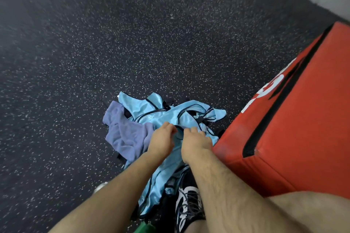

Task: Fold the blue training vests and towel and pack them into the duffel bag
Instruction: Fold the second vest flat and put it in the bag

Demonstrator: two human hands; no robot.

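A heap of shiny light-blue training vests [166, 113] with dark trim lies crumpled on the speckled floor. A lavender towel [125, 134] is bunched against the heap's left side. My left hand [162, 140] and my right hand [197, 143] both reach down onto the near part of the heap, fingers curled into the blue fabric of one vest. That vest trails back toward me between my forearms [153, 181]. No duffel bag is in view.
A large red padded box [303, 128] with black seams and white lettering stands right of the heap, close to my right hand. My shoe [186, 206] is at the bottom centre. Dark speckled rubber floor [132, 43] stretches ahead and left.
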